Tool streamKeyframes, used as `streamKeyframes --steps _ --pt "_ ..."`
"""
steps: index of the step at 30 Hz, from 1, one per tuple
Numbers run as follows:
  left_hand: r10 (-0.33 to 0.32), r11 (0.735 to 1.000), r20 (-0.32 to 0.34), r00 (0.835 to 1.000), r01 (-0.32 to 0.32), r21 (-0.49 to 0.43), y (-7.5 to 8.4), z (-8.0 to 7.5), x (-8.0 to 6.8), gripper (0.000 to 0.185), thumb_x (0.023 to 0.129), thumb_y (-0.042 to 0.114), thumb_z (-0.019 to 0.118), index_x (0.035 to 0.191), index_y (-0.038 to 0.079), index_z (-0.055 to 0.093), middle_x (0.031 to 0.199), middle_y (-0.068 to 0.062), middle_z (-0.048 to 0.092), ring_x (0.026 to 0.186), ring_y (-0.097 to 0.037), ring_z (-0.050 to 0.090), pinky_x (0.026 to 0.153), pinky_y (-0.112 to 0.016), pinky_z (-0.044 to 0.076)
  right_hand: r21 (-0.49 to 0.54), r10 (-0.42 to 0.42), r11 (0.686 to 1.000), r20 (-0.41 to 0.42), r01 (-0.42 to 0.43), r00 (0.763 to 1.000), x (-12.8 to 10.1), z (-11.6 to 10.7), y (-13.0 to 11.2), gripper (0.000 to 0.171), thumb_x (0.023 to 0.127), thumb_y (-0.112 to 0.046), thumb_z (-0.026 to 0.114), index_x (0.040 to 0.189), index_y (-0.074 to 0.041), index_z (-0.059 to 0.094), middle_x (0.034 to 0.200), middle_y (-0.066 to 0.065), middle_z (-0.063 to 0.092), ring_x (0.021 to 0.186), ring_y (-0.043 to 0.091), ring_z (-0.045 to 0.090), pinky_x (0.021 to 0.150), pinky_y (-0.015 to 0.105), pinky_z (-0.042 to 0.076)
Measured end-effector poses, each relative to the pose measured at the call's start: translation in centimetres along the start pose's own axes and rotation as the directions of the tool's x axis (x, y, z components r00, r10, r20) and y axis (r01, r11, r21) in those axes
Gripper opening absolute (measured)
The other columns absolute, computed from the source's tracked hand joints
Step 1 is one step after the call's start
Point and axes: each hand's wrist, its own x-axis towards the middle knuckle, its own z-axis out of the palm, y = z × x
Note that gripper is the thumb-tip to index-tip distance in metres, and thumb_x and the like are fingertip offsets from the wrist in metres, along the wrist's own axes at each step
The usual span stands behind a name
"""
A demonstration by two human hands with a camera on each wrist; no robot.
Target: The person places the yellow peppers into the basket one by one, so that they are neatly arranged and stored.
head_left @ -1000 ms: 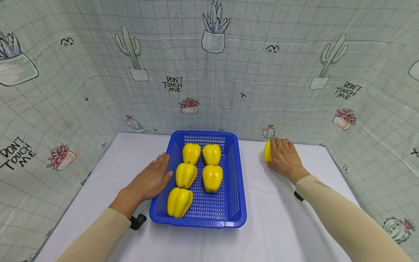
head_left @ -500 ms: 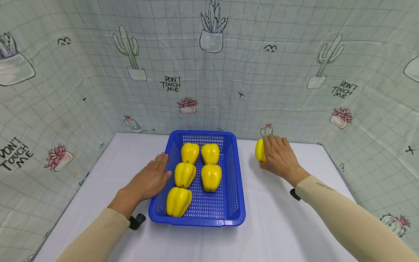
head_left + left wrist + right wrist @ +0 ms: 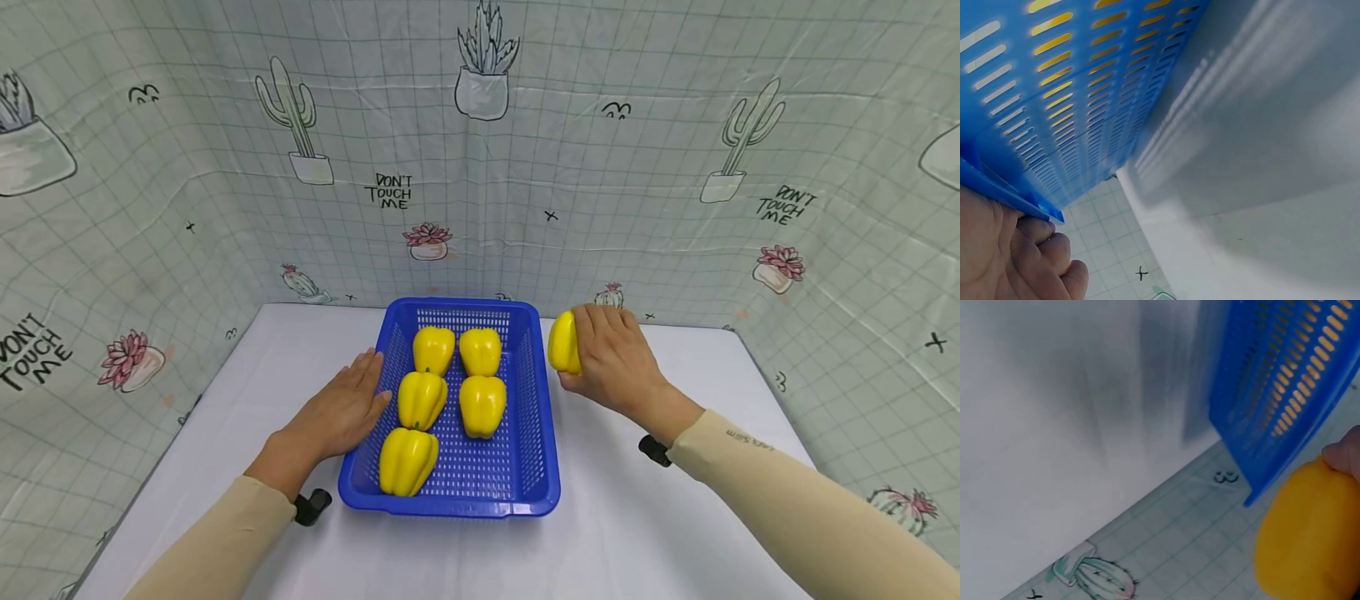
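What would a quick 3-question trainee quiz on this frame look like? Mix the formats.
1. Count: how many yellow peppers lie inside the blue basket?
2. True or false: the right hand has its grip on a yellow pepper outside the basket, beside its right wall.
3. Multiple choice: the left hand is
A) lifting a pepper
B) resting against the basket's left wall
C) flat on the table, far from the basket

Key
1. Five: three in the left column, two in the right.
2. True.
3. B; the left wrist view shows its fingers just under the basket's rim.
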Motion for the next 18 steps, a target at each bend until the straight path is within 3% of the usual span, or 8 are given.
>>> streamKeyframes --steps 8,13,18 --pt "-0.004 1.000 -0.002 1.000 0.004 0.006 0.0 -0.1 -0.1 0.069 0.113 0.031 0.040 0.164 -0.010 0.019 0.172 -0.029 0.019 0.160 -0.046 0.021 0.131 -0.059 0.020 0.055 -0.065 0.996 -0.042 0.067 0.997 0.9 -1.8 -4.4 0.088 0.076 -0.058 0.083 0.127 0.007 0.055 0.108 0.021 0.064 0.099 0.038 0.063 0.087 0.049 0.057" --pt "-0.002 1.000 -0.003 1.000 0.002 0.005 0.0 -0.1 -0.1 0.069 0.113 0.031 0.041 0.163 -0.010 0.020 0.172 -0.029 0.019 0.160 -0.047 0.021 0.130 -0.060 0.020 0.090 -0.106 0.990 -0.004 0.106 0.994 0.7 -2.2 -7.3 0.089 0.077 -0.062 0.081 0.128 0.006 0.056 0.106 0.018 0.065 0.096 0.034 0.062 0.087 0.047 0.057" --pt "0.002 1.000 -0.005 1.000 -0.002 0.014 -0.1 0.0 -0.1 0.069 0.113 0.032 0.041 0.163 -0.010 0.020 0.172 -0.029 0.020 0.160 -0.047 0.021 0.130 -0.060 0.020 0.146 -0.146 0.980 0.041 0.138 0.988 0.2 -2.5 -9.9 0.085 0.076 -0.065 0.082 0.123 0.001 0.057 0.098 0.010 0.060 0.087 0.027 0.054 0.078 0.040 0.052"
